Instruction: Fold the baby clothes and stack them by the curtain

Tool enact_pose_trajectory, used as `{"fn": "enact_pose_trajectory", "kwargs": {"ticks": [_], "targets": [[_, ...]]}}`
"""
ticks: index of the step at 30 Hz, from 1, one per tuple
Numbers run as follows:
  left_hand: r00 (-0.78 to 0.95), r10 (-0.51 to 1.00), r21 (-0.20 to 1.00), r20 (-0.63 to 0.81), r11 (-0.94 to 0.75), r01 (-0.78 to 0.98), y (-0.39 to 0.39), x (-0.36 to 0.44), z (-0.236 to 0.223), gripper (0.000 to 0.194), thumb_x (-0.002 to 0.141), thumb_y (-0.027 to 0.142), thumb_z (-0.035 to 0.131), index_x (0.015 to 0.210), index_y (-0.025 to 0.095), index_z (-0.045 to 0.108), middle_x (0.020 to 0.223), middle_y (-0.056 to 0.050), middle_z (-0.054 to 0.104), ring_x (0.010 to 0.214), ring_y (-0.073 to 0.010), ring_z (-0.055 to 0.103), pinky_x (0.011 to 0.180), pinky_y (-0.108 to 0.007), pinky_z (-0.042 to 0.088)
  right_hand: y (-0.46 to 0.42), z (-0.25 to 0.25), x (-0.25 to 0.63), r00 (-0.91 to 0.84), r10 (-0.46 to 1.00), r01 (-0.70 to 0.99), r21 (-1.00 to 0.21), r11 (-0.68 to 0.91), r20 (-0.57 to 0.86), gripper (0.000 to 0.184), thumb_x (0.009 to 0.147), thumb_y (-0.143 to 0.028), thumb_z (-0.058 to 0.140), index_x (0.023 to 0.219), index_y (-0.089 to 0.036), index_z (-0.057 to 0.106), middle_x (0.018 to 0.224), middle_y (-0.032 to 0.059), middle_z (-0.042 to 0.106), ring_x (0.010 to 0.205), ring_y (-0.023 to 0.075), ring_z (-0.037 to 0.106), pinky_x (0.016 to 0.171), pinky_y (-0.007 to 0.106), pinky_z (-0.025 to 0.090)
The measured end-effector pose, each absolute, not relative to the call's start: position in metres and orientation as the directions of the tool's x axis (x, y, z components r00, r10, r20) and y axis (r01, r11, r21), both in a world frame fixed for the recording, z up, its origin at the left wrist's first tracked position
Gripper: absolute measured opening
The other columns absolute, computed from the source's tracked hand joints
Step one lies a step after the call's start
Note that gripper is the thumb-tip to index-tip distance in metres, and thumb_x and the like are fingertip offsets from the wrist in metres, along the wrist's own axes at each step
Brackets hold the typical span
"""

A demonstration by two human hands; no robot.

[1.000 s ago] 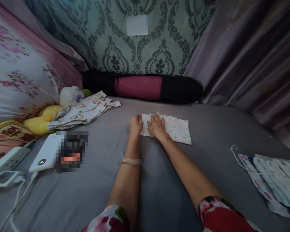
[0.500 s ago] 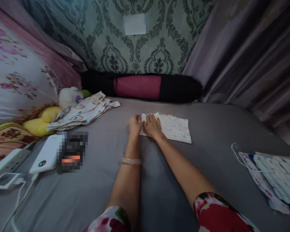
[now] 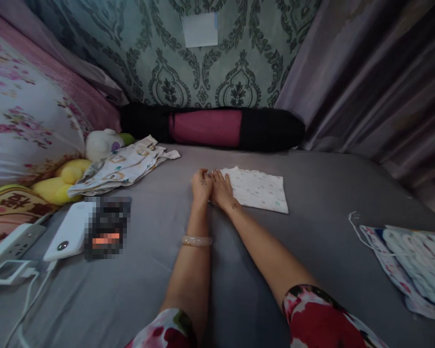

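A folded white cloth (image 3: 259, 188) with a small faint print lies flat on the grey bed sheet (image 3: 159, 212). My right hand (image 3: 222, 189) rests palm down over its left end, fingers stretched out. Right beside it, at the cloth's left edge, is my left hand (image 3: 202, 184) with its fingers curled in. Whatever those fingers hold, if anything, is hidden from me. A pale bangle (image 3: 196, 241) circles my left forearm.
To the left lie a printed garment (image 3: 125, 164), plush toys (image 3: 70, 179), a white power bank (image 3: 70, 229) and a power strip (image 3: 16, 244) with cables. Folded clothes (image 3: 416, 266) with a white cord sit at the right. A black and maroon bolster (image 3: 206, 128) lines the wall.
My right hand has slid a little left along the cloth, closer to my left hand, uncovering more of the print. My left hand has barely shifted.
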State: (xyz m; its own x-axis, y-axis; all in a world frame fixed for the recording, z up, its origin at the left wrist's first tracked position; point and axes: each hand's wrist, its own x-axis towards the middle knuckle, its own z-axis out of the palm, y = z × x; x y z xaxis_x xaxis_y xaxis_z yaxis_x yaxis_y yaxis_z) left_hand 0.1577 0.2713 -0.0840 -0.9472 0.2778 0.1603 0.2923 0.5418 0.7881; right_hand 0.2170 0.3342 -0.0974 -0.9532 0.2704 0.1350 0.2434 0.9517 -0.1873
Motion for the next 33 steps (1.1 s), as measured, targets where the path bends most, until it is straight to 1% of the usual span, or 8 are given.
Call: {"fn": "enact_pose_trajectory", "kwargs": {"ticks": [6, 10, 15, 18, 21, 28, 30, 33], "targets": [[-0.944, 0.298, 0.782, 0.141, 0.551, 0.291, 0.274, 0.162, -0.079, 0.035, 0.091, 0.017, 0.038, 0.113, 0.013, 0.066, 0.115, -0.014, 0.069, 0.112, -0.0211, 0.062, 0.097, -0.032, 0.045, 0.338, -0.084, 0.220, -0.960, 0.274, 0.254, -0.230, 0.940, 0.059, 0.060, 0.094, -0.028, 0.037, 0.149, -0.006, 0.030, 0.157, 0.0158, 0.026, 0.145, 0.0266, 0.021, 0.117, 0.048, 0.013], [-0.931, 0.334, 0.771, 0.147, 0.551, 0.319, 0.279, 0.167, -0.076, 0.035, 0.092, 0.017, 0.038, 0.113, 0.015, 0.065, 0.115, -0.012, 0.069, 0.111, -0.0203, 0.062, 0.098, -0.032, 0.045, 0.347, -0.074, 0.230, -0.933, 0.348, 0.323, -0.220, 0.921, 0.087, 0.055, 0.096, -0.025, 0.030, 0.149, -0.007, 0.032, 0.157, 0.0160, 0.027, 0.146, 0.0264, 0.018, 0.117, 0.050, 0.008], [-0.852, 0.487, 0.752, 0.191, 0.485, 0.446, 0.293, 0.179, -0.078, 0.038, 0.091, 0.012, 0.038, 0.121, 0.018, 0.060, 0.123, -0.009, 0.065, 0.118, -0.0178, 0.058, 0.102, -0.029, 0.042, 0.365, -0.078, 0.247, -0.897, 0.426, 0.400, -0.190, 0.897, 0.123, 0.054, 0.098, -0.026, 0.028, 0.148, -0.006, 0.033, 0.156, 0.0170, 0.028, 0.146, 0.0291, 0.018, 0.116, 0.054, 0.008], [-0.785, 0.589, 0.729, 0.191, 0.450, 0.515, 0.303, 0.185, -0.085, 0.039, 0.092, 0.012, 0.037, 0.125, 0.016, 0.057, 0.129, -0.011, 0.062, 0.120, -0.0181, 0.056, 0.104, -0.030, 0.041, 0.372, -0.086, 0.253, -0.905, 0.415, 0.398, -0.167, 0.902, 0.088, 0.058, 0.096, -0.028, 0.034, 0.150, -0.007, 0.030, 0.157, 0.0168, 0.025, 0.146, 0.0294, 0.017, 0.115, 0.055, 0.010], [-0.738, 0.657, 0.706, 0.152, 0.450, 0.547, 0.308, 0.186, -0.091, 0.038, 0.092, 0.012, 0.036, 0.123, 0.015, 0.057, 0.125, -0.012, 0.064, 0.117, -0.0190, 0.058, 0.102, -0.032, 0.043, 0.373, -0.093, 0.255, -0.914, 0.400, 0.386, -0.154, 0.910, 0.072, 0.061, 0.094, -0.031, 0.038, 0.150, -0.008, 0.028, 0.158, 0.0162, 0.024, 0.146, 0.0298, 0.017, 0.115, 0.056, 0.012], [-0.721, 0.678, 0.685, 0.141, 0.459, 0.566, 0.306, 0.185, -0.089, 0.036, 0.093, 0.014, 0.033, 0.122, 0.015, 0.056, 0.123, -0.012, 0.064, 0.115, -0.0189, 0.059, 0.101, -0.031, 0.043, 0.375, -0.092, 0.254, -0.917, 0.397, 0.384, -0.177, 0.906, 0.045, 0.065, 0.092, -0.031, 0.044, 0.150, -0.008, 0.028, 0.158, 0.0151, 0.023, 0.146, 0.0286, 0.015, 0.116, 0.054, 0.012], [-0.733, 0.666, 0.679, 0.139, 0.475, 0.561, 0.307, 0.186, -0.089, 0.036, 0.095, 0.017, 0.033, 0.123, 0.016, 0.055, 0.124, -0.012, 0.064, 0.116, -0.0190, 0.059, 0.102, -0.031, 0.043, 0.377, -0.088, 0.257, -0.915, 0.403, 0.387, -0.213, 0.897, 0.035, 0.062, 0.094, -0.029, 0.038, 0.151, -0.008, 0.027, 0.158, 0.0139, 0.023, 0.146, 0.0274, 0.017, 0.116, 0.052, 0.013], [-0.744, 0.654, 0.651, 0.137, 0.507, 0.565, 0.309, 0.187, -0.090, 0.039, 0.096, 0.019, 0.033, 0.129, 0.012, 0.051, 0.129, -0.016, 0.061, 0.120, -0.0207, 0.057, 0.104, -0.032, 0.041, 0.383, -0.084, 0.266, -0.879, 0.466, 0.432, -0.248, 0.867, 0.098, 0.056, 0.099, -0.030, 0.026, 0.150, -0.009, 0.031, 0.157, 0.0133, 0.027, 0.146, 0.0262, 0.019, 0.117, 0.051, 0.012]]}}
